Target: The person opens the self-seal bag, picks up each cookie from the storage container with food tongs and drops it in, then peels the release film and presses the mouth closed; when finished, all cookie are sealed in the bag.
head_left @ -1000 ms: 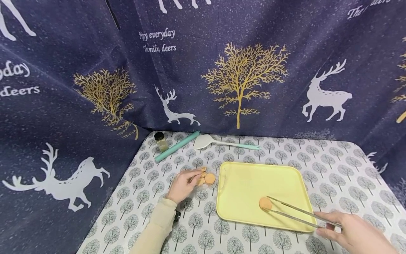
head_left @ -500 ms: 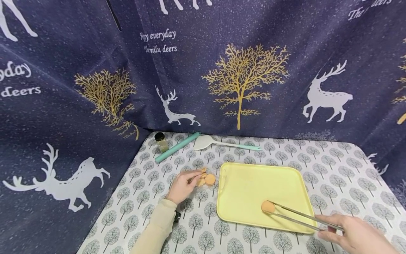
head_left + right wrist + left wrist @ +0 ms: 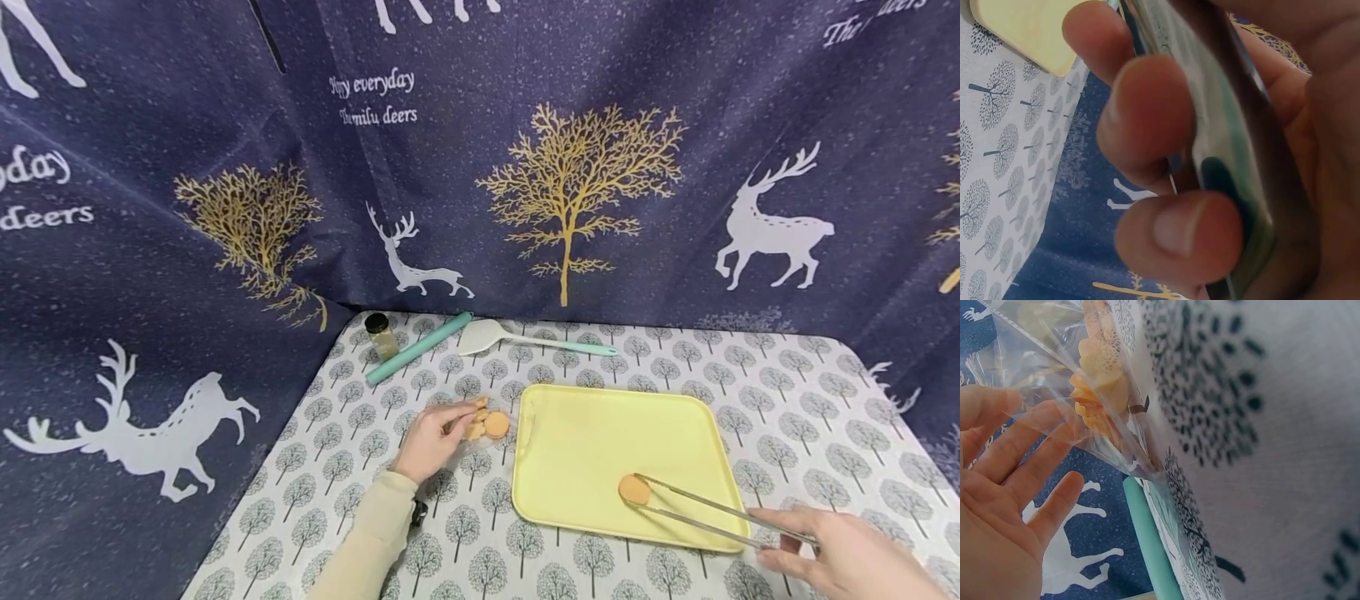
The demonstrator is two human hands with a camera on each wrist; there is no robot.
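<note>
- With the clock face centred on the yellow tray (image 3: 577, 442) as the head camera sees it, the far edge being 12, the right hand (image 3: 851, 542) is out at about 4 o'clock.
- Its fingers are curled round metal tongs (image 3: 1229, 119), whose two arms reach inward over the tray's rim.
- Between the tong tips sits a round tan disc (image 3: 634, 490), a little off the tray's middle toward 5 o'clock; whether it touches the tray cannot be told.
- The left hand (image 3: 433, 437) is at 9 o'clock, pinching a clear plastic bag (image 3: 1041, 353) between thumb and finger, its other fingers spread apart.
- More tan pieces (image 3: 1107, 384), some with scalloped edges, lie inside that bag, between the hand and the tray.
- At 11 o'clock lies a spatula (image 3: 483, 335), white head toward 9, teal handle end toward 3.
- At 10 o'clock a teal rod (image 3: 420, 347) lies slantwise, with a black-lidded jar (image 3: 382, 337) just beside it.
- Beneath everything is a white tree-print cloth (image 3: 315, 483).
</note>
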